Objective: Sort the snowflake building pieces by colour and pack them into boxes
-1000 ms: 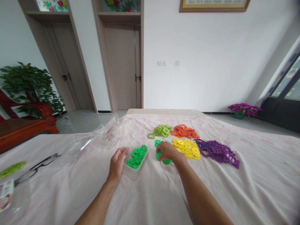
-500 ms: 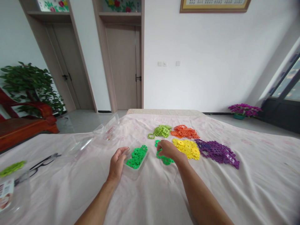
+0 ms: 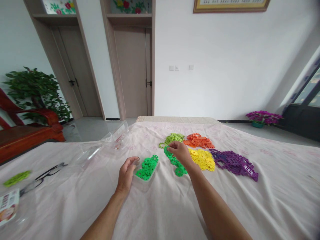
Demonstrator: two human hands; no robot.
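My left hand [image 3: 127, 173] curls round the near left side of a small clear tray [image 3: 152, 174] that holds several bright green snowflake pieces [image 3: 147, 166]. My right hand [image 3: 181, 152] rests on a loose line of green pieces [image 3: 175, 164] on the cloth, fingers bent and pinching at the far end of the line. Behind and to the right of that hand lie a lime-green pile [image 3: 172, 138], an orange pile [image 3: 199, 141], a yellow pile [image 3: 203, 159] and a purple pile [image 3: 234, 163].
A pink cloth [image 3: 160, 206] covers the table. Clear plastic lids and boxes [image 3: 110, 141] lie at the left, with glasses [image 3: 47, 173], lime pieces [image 3: 17, 178] and a labelled box [image 3: 8, 205]. A red wooden chair [image 3: 30, 128] and a plant stand beyond.
My right hand has moved away from me, from the near end of the green line to its far end. The green pieces now show in a row. My left hand has stayed at the tray.
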